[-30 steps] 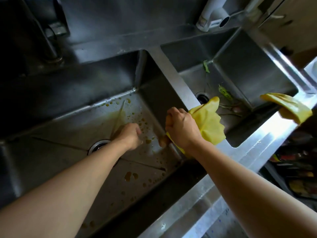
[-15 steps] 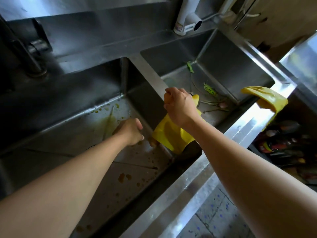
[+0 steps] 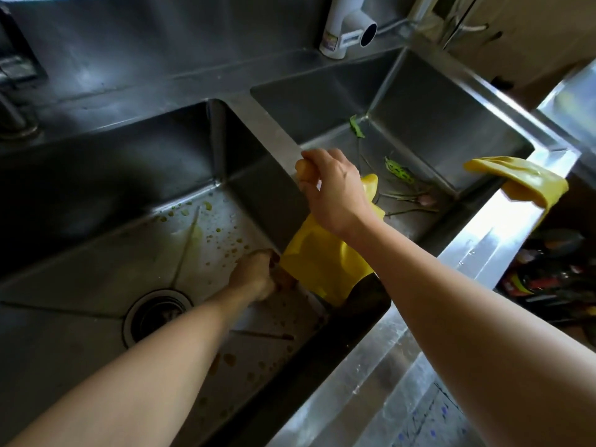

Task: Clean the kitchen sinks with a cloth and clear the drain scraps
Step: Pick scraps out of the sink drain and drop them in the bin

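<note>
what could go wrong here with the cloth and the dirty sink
1. The yellow cloth, held by the right hand and the left hand, hangs down the divider; it may smear the brown spatter across the left sink rather than lift it.
2. The vegetable scraps in the right sink could wash into its drain if not picked out first.
3. The second yellow cloth overhangs the rim and might slip off.

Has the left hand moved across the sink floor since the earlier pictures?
Yes. The left hand has slid away from the drain toward the divider wall, reaching the yellow cloth.
</note>
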Tool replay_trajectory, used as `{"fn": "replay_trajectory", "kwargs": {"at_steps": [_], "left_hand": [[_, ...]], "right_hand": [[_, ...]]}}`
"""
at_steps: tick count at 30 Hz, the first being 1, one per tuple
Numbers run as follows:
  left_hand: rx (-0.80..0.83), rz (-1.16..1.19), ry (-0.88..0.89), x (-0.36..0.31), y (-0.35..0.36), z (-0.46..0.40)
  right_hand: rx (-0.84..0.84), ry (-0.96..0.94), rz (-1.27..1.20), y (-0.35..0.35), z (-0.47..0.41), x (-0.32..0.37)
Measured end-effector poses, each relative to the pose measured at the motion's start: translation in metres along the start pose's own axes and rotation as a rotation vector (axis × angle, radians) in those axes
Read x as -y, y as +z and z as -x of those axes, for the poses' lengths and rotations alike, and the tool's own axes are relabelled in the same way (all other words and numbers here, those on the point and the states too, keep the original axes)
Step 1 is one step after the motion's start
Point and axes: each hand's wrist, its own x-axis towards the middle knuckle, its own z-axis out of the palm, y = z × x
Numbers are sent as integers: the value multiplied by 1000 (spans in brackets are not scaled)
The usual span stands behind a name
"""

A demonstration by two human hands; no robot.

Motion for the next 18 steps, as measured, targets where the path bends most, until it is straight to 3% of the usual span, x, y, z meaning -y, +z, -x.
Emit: {"fn": "replay_trajectory", "kwargs": {"at_steps": [3,9,18], "left_hand": [[-4,42,24,5,13,-7],[-53,-110,89,10,30,-21],[-112,-14,112,19,47,-30]], "right_hand": [[-7,-8,6,1,0,-3],[-24,-37,26,5,0,-8],[-76,-61,11,9,3,-13]]}}
